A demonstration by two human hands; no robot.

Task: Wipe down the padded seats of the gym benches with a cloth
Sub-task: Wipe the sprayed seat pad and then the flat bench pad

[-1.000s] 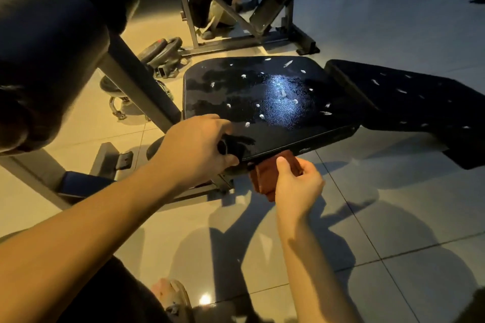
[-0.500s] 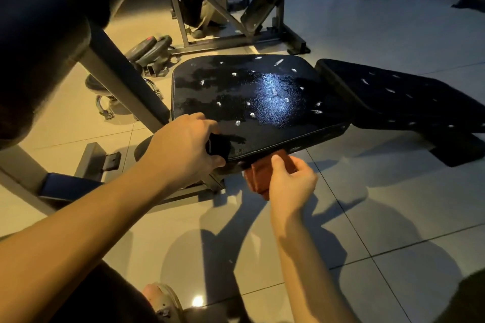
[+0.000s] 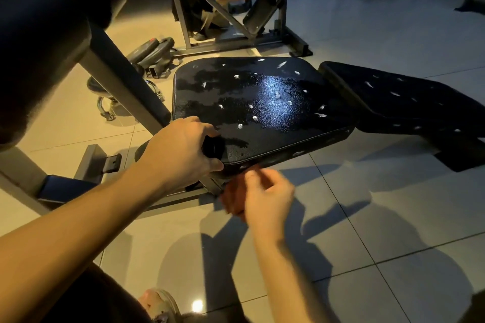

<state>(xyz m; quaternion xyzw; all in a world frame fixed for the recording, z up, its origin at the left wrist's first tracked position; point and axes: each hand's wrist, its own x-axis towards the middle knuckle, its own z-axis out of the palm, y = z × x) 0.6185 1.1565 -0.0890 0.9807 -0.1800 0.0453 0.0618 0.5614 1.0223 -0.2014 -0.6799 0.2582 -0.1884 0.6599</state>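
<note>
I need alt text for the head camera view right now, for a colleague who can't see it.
A person's left hand grips the near corner of a black padded bench seat dotted with white specks, while the right hand holds a reddish cloth just below the seat's front edge. A second black pad, also specked, lies to the right above a tiled floor.

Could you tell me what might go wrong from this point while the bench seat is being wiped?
The cloth in the right hand is below the seat edge, so the top's white flecks may get missed. The left hand grips a dark object at the seat's corner; the pad may shift under pressure. Weight plates on the floor nearby are a trip hazard.
</note>
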